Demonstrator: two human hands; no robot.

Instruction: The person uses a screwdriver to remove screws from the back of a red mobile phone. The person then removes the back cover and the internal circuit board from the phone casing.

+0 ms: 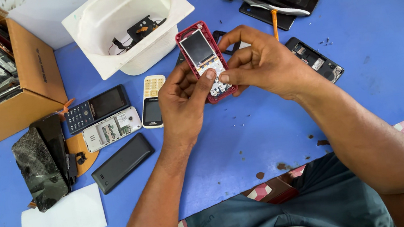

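— Above the bench's (364, 69) middle, where's the red phone (203, 58)?
— Pinched between left hand (183, 103) and right hand (264, 62), both closed on it. Light, stiff, likely fragile; grip the side edges.

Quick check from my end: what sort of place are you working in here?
Likely a phone repair bench. Both hands, left and right, hold an opened red phone over a blue table strewn with dismantled handsets, a cracked screen, and a cardboard box of used screens.
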